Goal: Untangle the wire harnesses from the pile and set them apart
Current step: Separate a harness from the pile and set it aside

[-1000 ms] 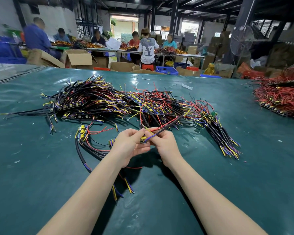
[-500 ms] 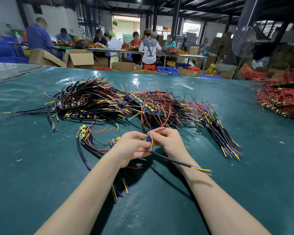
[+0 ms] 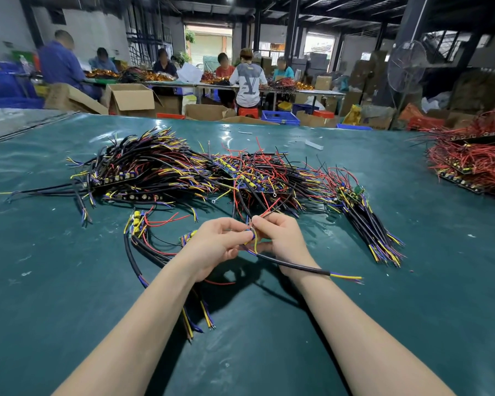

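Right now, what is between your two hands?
In the head view, a wire harness: left hand and right hand both pinch its thin leads; its black cable trails right.

Tangled pile point(image 3: 183, 172) of black, red, yellow wire harnesses; one black-sheathed harness point(image 3: 297, 267) raised just in front

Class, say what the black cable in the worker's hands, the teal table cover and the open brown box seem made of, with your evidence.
The black cable: likely soft plastic or rubber jacket, matte; it curves, and coloured insulated cores leave its cut end. The table cover: probably vinyl sheet, glossy; glare and ripples show. The box: cardboard, dull brown; folded flaps.
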`<state>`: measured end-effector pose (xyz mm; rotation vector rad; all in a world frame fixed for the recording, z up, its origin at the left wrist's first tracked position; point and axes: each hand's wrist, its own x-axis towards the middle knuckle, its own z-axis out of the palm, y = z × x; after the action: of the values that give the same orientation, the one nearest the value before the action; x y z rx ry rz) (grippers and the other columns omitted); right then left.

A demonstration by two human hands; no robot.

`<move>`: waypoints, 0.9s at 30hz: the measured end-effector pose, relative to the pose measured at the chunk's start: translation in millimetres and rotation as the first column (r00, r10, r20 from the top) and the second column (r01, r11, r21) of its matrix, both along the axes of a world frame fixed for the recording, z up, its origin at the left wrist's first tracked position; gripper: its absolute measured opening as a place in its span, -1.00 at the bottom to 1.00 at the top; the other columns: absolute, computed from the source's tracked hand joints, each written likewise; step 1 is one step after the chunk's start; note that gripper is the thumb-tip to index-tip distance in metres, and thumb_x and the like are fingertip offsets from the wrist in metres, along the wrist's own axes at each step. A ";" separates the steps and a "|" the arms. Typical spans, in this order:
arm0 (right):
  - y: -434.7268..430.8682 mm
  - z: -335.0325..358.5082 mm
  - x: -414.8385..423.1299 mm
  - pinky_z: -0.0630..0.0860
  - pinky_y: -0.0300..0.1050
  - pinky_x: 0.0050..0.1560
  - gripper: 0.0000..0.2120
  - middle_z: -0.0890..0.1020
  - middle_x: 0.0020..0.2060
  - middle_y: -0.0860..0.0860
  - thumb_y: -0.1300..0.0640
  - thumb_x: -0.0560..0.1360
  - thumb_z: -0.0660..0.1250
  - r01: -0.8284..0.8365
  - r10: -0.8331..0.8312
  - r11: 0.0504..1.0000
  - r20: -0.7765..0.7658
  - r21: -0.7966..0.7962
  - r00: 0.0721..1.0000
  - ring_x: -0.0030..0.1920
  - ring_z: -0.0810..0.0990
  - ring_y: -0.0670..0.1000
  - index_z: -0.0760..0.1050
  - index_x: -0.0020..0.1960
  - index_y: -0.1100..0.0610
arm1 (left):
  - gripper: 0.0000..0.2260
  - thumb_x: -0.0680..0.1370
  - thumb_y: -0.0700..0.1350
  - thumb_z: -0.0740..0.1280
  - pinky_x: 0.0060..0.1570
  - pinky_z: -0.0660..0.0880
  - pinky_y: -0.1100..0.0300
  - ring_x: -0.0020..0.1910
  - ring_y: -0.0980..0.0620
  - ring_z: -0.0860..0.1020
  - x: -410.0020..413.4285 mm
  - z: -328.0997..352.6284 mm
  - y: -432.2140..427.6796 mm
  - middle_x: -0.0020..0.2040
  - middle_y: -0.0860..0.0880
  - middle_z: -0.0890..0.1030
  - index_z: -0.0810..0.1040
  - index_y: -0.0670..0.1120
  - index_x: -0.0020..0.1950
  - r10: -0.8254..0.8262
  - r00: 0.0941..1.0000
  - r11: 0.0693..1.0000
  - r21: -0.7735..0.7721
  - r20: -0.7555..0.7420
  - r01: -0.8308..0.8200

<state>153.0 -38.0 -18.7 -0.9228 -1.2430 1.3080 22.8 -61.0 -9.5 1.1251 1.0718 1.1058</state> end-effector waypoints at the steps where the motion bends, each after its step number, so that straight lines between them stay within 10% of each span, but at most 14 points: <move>1: -0.2 0.7 0.0 0.51 -0.23 -0.54 -0.74 0.50 -0.49 0.12 0.33 0.51 0.25 0.015 -0.015 1.000 0.019 0.007 1.000 -0.56 0.52 -0.02 0.45 -0.36 0.24 | -0.85 0.50 -0.31 0.32 -0.44 0.37 0.41 -0.46 0.22 0.52 -0.7 0.4 -0.2 -0.35 0.00 0.61 0.49 -0.10 -0.23 -0.007 1.000 1.000 0.017 -0.025 0.007; 14: -0.4 -4.6 -9.6 0.28 -0.36 -0.40 -0.75 0.53 -0.55 -0.13 0.30 0.51 0.25 0.021 -0.027 0.998 0.093 0.061 0.995 -0.39 0.41 -0.13 0.56 -0.27 0.07 | -0.76 0.61 -0.13 0.13 -0.41 0.30 0.32 -0.43 0.11 0.39 5.8 -0.8 0.2 -0.51 0.04 0.54 0.46 -0.05 -0.23 0.050 0.997 0.999 -0.014 -0.061 -0.051; 20: -2.7 -5.6 -12.5 0.41 -0.36 -0.45 -0.79 0.52 -0.56 -0.07 0.40 0.50 0.22 -0.033 0.038 0.998 -0.084 0.059 0.996 -0.54 0.44 -0.15 0.54 -0.20 0.18 | -0.76 0.59 -0.23 0.18 -0.49 0.51 0.32 -0.51 0.18 0.55 6.6 0.0 -2.2 -0.45 0.02 0.61 0.48 -0.14 -0.27 0.036 0.999 0.997 -0.064 -0.013 -0.037; 27: -0.7 -2.2 -3.3 0.51 -0.25 -0.42 -0.76 0.52 -0.55 -0.01 0.34 0.50 0.27 0.007 -0.012 0.998 0.069 0.067 0.998 -0.56 0.47 -0.09 0.51 -0.34 0.22 | -0.77 0.56 -0.31 0.21 -0.55 0.44 0.38 -0.55 0.18 0.53 8.0 0.0 -2.1 -0.53 0.02 0.57 0.53 -0.13 -0.26 0.079 0.993 0.996 -0.044 -0.086 -0.083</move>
<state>149.6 -38.7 -20.9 -0.9323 -1.3262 1.2285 30.8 -63.0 -9.5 1.1070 1.2129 1.0991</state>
